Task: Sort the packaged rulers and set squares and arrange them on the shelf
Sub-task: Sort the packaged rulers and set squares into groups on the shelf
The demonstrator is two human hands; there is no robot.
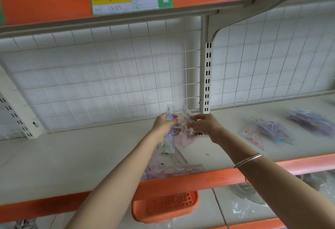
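Both hands, the left hand (pixel 164 124) and the right hand (pixel 205 125), grip one bundle of ruler packets (pixel 181 129) above the shelf (pixel 72 160). More packets (pixel 268 131) lie well apart to the right.

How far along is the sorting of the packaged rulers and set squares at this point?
Partly done. Already placed, it seems: a pile of clear packets with a pink set square and a bluish pile on the right of the white shelf. In hand: left hand and right hand both grip clear plastic packets mid-shelf. Left: loose pinkish packets by the shelf's orange front edge.
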